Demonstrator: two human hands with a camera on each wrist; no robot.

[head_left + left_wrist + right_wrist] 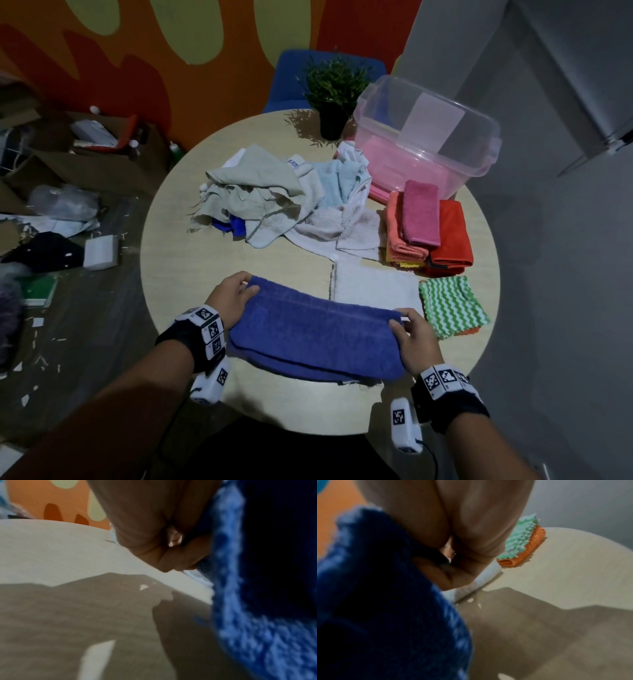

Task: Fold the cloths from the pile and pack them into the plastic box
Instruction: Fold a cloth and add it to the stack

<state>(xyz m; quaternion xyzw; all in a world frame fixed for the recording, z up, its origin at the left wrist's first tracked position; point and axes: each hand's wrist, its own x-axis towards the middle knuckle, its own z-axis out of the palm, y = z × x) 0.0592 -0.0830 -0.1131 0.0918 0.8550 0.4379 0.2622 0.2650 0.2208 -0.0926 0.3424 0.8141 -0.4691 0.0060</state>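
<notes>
Round pale table, cluttered floor to your left. Your left hand and right hand each pinch an end of the blue towel, part-folded at the near edge. Unfolded pile remains mid-table; folded stacks wait beside the plastic box, which seems to hold something pink.

Fuzzy terry blue towel, matt pale wood-look table, glossy clear plastic box
</notes>
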